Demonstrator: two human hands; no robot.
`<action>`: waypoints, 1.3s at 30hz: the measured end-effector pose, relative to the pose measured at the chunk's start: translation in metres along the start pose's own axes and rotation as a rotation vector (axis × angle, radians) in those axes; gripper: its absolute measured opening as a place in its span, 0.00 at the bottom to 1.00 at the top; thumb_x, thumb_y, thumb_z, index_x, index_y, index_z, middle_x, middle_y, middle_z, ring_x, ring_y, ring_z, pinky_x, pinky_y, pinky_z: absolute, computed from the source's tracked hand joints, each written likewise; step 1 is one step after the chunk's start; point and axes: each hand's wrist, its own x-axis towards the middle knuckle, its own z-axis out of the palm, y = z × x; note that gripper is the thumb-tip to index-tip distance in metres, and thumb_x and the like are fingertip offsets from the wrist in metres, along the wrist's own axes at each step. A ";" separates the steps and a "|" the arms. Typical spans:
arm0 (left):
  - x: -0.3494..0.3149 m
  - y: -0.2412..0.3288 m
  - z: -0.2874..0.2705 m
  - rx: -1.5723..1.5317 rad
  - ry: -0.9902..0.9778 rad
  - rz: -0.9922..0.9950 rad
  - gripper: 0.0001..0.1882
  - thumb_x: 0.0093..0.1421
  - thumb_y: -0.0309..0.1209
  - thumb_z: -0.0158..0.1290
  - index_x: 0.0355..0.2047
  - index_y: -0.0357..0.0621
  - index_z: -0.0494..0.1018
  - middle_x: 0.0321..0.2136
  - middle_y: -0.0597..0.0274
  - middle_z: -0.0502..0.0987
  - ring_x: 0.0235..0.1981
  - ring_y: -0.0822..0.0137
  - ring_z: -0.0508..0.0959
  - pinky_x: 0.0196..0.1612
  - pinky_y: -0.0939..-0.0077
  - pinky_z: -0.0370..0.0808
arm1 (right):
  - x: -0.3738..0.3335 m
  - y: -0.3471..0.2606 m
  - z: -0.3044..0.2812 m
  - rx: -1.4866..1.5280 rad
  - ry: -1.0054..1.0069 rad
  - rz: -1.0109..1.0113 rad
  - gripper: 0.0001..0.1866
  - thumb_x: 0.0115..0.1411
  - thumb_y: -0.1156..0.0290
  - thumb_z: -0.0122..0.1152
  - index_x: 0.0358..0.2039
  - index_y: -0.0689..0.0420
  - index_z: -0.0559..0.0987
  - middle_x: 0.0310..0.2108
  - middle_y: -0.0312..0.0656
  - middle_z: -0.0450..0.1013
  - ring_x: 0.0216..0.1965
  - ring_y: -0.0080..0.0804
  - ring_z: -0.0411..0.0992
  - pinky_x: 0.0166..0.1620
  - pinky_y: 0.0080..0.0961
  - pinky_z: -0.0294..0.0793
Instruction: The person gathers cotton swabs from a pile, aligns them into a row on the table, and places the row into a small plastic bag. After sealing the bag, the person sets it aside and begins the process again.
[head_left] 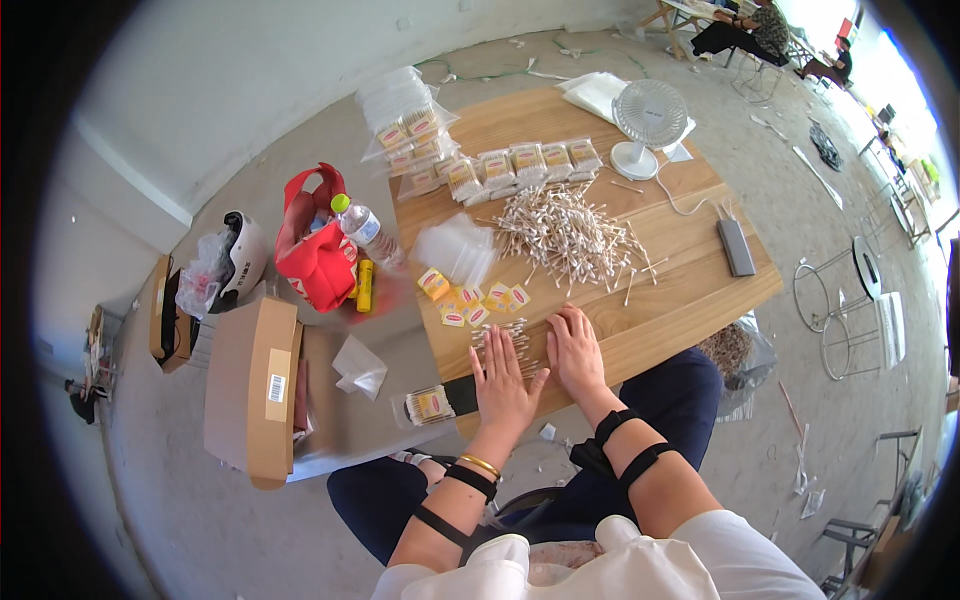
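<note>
My left hand (505,385) lies flat with fingers stretched over a small row of cotton swabs (517,334) at the table's near edge. Beside it, my right hand (574,350) rests on the wood, fingers extended together, at the right end of that row. Left of my left hand is a packed bag of cotton swabs (430,404) with a yellow and white label, next to a dark strip (461,394). Beyond the hands lie loose yellow label cards (474,305) and a big heap of loose cotton swabs (567,236). Part of the row is hidden under my left hand.
Clear plastic bags (456,250) and filled swab packs (527,163) sit farther back on the wooden table (690,240). A white fan (648,120) and grey power bank (736,248) stand right. At left are a red bag (318,255), water bottle (366,228) and cardboard box (250,390).
</note>
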 end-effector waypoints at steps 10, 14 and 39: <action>0.024 -0.014 -0.004 0.028 -0.018 0.077 0.47 0.70 0.61 0.34 0.71 0.27 0.50 0.72 0.39 0.53 0.75 0.49 0.50 0.76 0.47 0.37 | 0.000 0.000 0.000 0.013 -0.003 0.004 0.15 0.62 0.73 0.56 0.50 0.61 0.74 0.53 0.51 0.67 0.63 0.51 0.63 0.66 0.43 0.64; 0.010 -0.009 -0.006 0.014 -0.003 0.074 0.46 0.71 0.58 0.37 0.71 0.26 0.49 0.71 0.38 0.53 0.74 0.48 0.51 0.75 0.48 0.41 | 0.001 -0.001 -0.001 0.013 0.001 -0.004 0.15 0.62 0.72 0.56 0.49 0.61 0.74 0.53 0.51 0.67 0.63 0.51 0.63 0.66 0.43 0.63; 0.020 -0.020 0.001 -1.122 0.263 -0.089 0.49 0.71 0.57 0.40 0.74 0.32 0.34 0.75 0.37 0.38 0.76 0.47 0.40 0.75 0.58 0.39 | 0.018 -0.062 0.040 0.667 -0.164 0.096 0.16 0.66 0.74 0.46 0.53 0.60 0.73 0.56 0.52 0.66 0.57 0.54 0.67 0.60 0.39 0.69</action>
